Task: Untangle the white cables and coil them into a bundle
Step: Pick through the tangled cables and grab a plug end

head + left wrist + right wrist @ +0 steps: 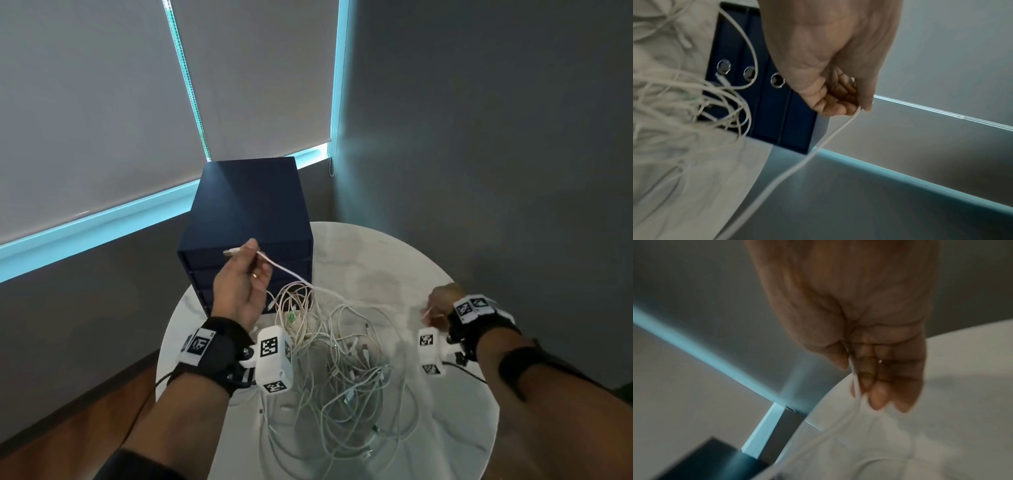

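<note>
A tangle of white cables (346, 370) lies on the round white table (455, 428). My left hand (245, 270) is raised in front of the blue box and pinches one white cable (287, 270) near its USB plug (230, 253); that cable slopes down to the tangle. In the left wrist view the fingers (838, 104) curl round the same cable (818, 146). My right hand (442, 305) hovers over the table's right side, pinching a thin white cable (856, 392) between thumb and fingers (877, 395); the view is blurred.
A dark blue drawer box (250, 222) stands at the table's back left, with round pulls (749, 73). Grey walls and a window with grey blinds (85, 102) lie behind. The table edge (164, 359) drops to a wooden floor (68, 428) at left.
</note>
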The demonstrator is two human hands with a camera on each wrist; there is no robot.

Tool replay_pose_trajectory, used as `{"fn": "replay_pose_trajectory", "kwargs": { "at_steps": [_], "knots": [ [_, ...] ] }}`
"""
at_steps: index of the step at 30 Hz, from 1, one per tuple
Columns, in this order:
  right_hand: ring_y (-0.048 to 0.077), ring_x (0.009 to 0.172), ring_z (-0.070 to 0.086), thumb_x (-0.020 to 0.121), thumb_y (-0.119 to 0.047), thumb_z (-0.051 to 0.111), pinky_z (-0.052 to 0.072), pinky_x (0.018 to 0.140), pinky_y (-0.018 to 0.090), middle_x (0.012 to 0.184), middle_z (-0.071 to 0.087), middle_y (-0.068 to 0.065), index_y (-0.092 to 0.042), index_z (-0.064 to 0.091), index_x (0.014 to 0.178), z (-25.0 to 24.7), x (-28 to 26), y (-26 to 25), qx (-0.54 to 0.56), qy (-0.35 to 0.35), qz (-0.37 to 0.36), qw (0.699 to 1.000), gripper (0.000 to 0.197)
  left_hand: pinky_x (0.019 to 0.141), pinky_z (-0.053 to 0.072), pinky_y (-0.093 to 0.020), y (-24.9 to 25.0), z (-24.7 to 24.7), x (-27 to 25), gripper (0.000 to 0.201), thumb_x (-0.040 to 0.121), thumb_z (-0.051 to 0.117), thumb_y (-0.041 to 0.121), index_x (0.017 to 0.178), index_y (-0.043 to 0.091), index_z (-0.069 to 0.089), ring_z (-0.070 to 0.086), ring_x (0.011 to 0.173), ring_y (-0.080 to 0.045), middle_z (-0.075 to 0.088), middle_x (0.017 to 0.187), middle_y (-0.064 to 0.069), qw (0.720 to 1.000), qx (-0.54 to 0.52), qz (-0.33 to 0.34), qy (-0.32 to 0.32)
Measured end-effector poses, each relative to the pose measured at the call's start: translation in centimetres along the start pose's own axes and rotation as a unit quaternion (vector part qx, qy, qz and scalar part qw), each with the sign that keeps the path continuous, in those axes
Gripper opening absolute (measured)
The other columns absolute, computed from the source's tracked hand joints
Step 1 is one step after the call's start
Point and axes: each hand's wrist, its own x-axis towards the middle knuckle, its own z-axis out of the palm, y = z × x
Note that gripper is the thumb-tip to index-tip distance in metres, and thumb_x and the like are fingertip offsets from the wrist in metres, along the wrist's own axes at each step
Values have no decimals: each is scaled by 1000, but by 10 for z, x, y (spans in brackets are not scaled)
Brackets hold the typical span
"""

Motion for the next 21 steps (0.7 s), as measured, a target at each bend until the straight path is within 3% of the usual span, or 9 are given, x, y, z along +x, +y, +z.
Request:
{"fn": "replay_pose_trajectory", "kwargs": {
  "at_steps": [2,4,5,7,10,13,15,18,21],
  "knots": [
    [36,111,61,95,-18,54,53,94,40,121,59,23,2,53,131,7,0,3,-225,21,-36,973,41,59,53,-18,-13,6,-4,12,94,65,9,83,14,66,61,64,-7,66,71,2,999,39,-12,-11],
    [35,124,52,93,-29,61,43,104,39,134,55,22,1,55,129,26,-15,-12,-281,65,-159,944,47,63,56,-21,-28,12,-10,7,94,66,10,87,10,68,65,66,-9,71,74,0,992,120,-19,-31],
    [32,120,56,92,-33,63,44,101,39,129,60,19,-1,60,123,38,-26,-20,-210,58,-230,949,45,65,58,-22,-37,14,-14,7,94,65,10,89,8,69,68,68,-10,73,76,-2,987,157,-21,-41],
    [21,99,67,93,-39,61,48,86,35,107,72,8,-10,70,105,65,-56,-36,-59,-67,-322,942,32,68,58,-25,-53,16,-20,10,95,65,13,92,6,72,71,74,-13,77,83,-6,971,234,-10,-56],
    [16,86,71,97,-38,57,56,84,34,86,75,-1,-22,71,93,105,-97,-47,-63,-261,-364,892,22,64,56,-26,-68,17,-24,16,96,64,14,98,2,75,71,80,-18,77,92,-13,949,309,35,-57],
    [19,78,68,98,-14,56,56,87,38,81,70,7,-4,65,104,134,-104,-38,-55,-331,-359,871,15,60,55,-21,-67,17,-25,20,98,61,13,105,1,75,68,70,-6,76,85,-3,951,300,61,-31],
    [20,77,62,95,-10,57,52,79,34,82,65,10,6,63,101,146,-104,-29,-50,-310,-383,869,17,59,53,-17,-66,13,-25,20,100,57,15,104,8,76,68,70,-2,76,84,5,947,315,55,-29],
    [17,72,55,93,-9,55,48,71,34,80,58,7,3,62,86,157,-110,-25,-106,-210,-485,842,16,84,57,-26,-69,5,-26,24,102,54,18,102,10,76,71,99,-16,77,104,-5,947,316,23,-59],
    [13,64,51,100,-20,46,46,68,35,71,55,-1,-8,59,77,152,-110,-24,-104,-186,-481,850,29,81,57,-30,-67,3,-24,28,105,49,20,102,2,71,70,87,-19,74,92,-11,957,286,32,-49]
  ]
}}
